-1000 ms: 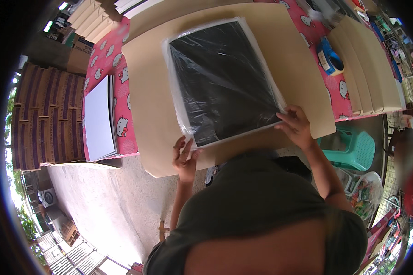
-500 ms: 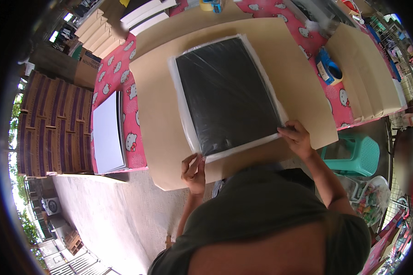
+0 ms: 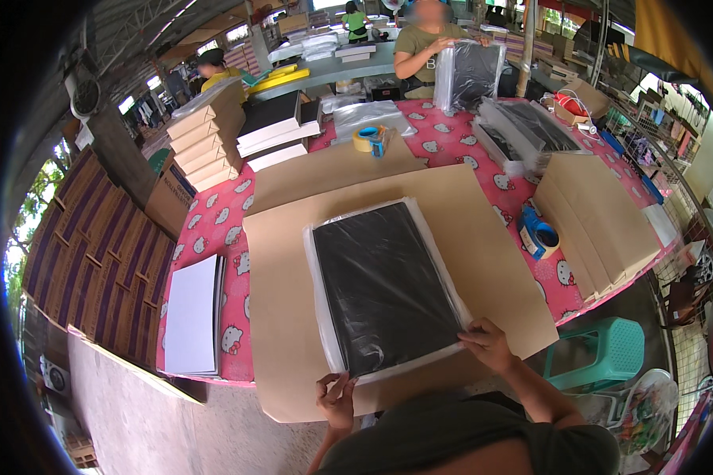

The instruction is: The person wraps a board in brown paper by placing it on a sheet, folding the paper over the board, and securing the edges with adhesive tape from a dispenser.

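Note:
A flat black rectangular sheet in a clear plastic sleeve (image 3: 388,289) lies on a large piece of brown cardboard (image 3: 499,261). Its plastic edges stick out as a pale border all round. My left hand (image 3: 337,402) pinches the near left corner of the sleeve between thumb and fingers. At the near right corner, my right hand (image 3: 489,345) grips the sleeve's edge in the same way. Beyond the sheet, a blue tape dispenser (image 3: 380,141) rests on folded cardboard. Another blue tape dispenser (image 3: 539,235) stands to the right on the pink tablecloth.
White sheets (image 3: 192,317) are stacked at the left, brown boxes (image 3: 95,261) beyond them. Brown packages (image 3: 594,222) stand at the right, above a green stool (image 3: 602,352). Across the table, a person (image 3: 428,47) holds a plastic-wrapped black piece (image 3: 475,75).
My view has tilted up, so the sleeve and both hands sit lower and the far side of the room shows. Both hands keep their hold on the same two corners.

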Tool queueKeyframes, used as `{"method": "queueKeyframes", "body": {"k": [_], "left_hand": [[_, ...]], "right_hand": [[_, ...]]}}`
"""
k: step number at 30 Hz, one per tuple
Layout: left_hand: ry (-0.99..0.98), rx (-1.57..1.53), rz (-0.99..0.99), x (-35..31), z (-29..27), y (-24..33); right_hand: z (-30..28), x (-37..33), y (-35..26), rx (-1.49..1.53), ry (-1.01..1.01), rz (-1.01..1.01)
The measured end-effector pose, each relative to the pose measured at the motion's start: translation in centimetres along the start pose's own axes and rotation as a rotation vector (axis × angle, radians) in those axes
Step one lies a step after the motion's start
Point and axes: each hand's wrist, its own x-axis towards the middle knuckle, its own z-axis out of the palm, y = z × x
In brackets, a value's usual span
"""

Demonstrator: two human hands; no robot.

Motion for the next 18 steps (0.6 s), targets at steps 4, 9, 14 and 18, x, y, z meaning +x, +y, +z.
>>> {"method": "queueKeyframes", "body": {"k": [4,9,14,18], "left_hand": [[0.066,-0.022,-0.069,-0.6,0.3,0.1],[0.127,-0.097,-0.147,-0.2,0.4,1.3],[0.157,-0.134,-0.155,-0.1,1.3,0.8],[0.09,-0.14,-0.202,-0.2,0.8,0.1]], "right_hand": [[0.6,-0.6,0.5,-0.004,0.042,-0.015],[0.6,-0.4,-0.3,-0.012,0.025,0.055],[0.3,-0.1,-1.0,-0.038,0.004,0.11],[-0.3,0.1,-0.7,-0.153,0.038,0.026]]}}
